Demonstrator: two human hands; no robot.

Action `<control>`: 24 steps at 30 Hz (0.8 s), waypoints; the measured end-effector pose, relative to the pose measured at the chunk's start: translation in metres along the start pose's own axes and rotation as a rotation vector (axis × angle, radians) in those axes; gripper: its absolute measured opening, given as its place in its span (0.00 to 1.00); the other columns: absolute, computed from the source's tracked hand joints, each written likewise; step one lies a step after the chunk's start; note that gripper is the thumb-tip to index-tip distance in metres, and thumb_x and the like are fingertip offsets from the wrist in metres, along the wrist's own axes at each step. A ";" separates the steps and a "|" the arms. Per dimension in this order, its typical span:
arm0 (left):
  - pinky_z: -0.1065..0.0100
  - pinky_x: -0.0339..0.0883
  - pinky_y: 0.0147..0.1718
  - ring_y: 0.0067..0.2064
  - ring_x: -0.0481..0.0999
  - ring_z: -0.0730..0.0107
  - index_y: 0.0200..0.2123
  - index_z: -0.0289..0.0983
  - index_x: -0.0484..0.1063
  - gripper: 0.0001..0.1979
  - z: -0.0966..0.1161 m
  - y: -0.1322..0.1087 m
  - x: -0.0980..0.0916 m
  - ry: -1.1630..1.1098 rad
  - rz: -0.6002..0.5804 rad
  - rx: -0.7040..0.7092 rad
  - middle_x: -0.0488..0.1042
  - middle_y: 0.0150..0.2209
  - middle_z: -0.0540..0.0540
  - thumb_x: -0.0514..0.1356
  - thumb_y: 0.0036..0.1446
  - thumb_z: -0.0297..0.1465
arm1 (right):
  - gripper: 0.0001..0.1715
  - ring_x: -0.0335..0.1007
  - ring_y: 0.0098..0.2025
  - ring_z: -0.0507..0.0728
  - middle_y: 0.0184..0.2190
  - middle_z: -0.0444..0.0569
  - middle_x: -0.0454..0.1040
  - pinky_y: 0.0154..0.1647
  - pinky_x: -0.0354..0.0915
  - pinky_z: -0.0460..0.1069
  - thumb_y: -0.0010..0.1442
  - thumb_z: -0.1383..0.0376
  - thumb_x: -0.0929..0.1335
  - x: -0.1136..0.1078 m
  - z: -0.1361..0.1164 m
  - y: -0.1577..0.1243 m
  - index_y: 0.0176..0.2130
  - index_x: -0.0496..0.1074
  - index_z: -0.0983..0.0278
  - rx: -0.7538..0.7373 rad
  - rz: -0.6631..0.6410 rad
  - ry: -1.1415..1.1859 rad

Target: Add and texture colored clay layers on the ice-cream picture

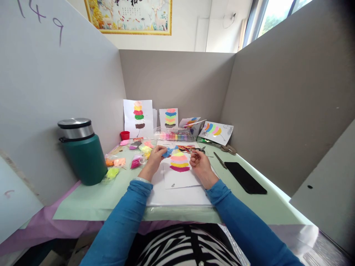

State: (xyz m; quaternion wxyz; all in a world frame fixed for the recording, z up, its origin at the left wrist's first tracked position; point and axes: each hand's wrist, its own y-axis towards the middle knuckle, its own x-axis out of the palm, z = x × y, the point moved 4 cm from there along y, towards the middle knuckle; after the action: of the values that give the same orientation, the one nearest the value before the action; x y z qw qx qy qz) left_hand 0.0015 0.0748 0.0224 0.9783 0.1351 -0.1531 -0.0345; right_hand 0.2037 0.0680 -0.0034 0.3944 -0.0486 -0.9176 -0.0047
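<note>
My left hand pinches a small blue lump of clay just above the top of a white sheet. That sheet carries stacked clay bands of pink, yellow and magenta. My right hand is curled shut around a thin tool whose tip points left toward the blue clay. Both hands hover over the sheet at the middle of the pale green table.
A green flask with a steel lid stands at the left. Bags of coloured clay lie left of the sheet. Finished clay pictures lean on the back wall behind a clay box. A black phone and scissors lie right.
</note>
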 end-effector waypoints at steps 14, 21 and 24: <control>0.59 0.73 0.36 0.30 0.70 0.72 0.26 0.37 0.65 0.09 -0.001 0.001 -0.005 -0.040 0.079 -0.053 0.68 0.27 0.53 0.59 0.35 0.25 | 0.11 0.60 0.19 0.45 0.21 0.41 0.71 0.15 0.53 0.41 0.50 0.58 0.74 0.012 -0.011 -0.012 0.30 0.74 0.63 -0.253 -0.188 -0.102; 0.61 0.71 0.35 0.31 0.72 0.70 0.30 0.37 0.67 0.12 -0.005 0.006 -0.013 -0.029 0.165 -0.074 0.69 0.28 0.51 0.58 0.36 0.24 | 0.14 0.62 0.20 0.45 0.23 0.41 0.71 0.16 0.54 0.41 0.51 0.55 0.74 0.016 -0.012 -0.016 0.32 0.75 0.63 -0.288 -0.257 -0.170; 0.63 0.69 0.34 0.32 0.73 0.68 0.31 0.37 0.68 0.13 -0.007 0.010 -0.029 0.135 0.293 -0.088 0.70 0.29 0.49 0.59 0.37 0.23 | 0.13 0.61 0.20 0.45 0.23 0.41 0.71 0.16 0.54 0.40 0.51 0.56 0.74 0.015 -0.011 -0.013 0.32 0.75 0.63 -0.285 -0.268 -0.147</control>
State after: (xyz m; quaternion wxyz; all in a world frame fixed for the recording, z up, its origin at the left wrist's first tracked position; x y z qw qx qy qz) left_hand -0.0231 0.0893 0.0100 0.9859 0.0705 -0.1035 0.1112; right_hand 0.2005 0.0553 0.0154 0.3114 0.0183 -0.9323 -0.1832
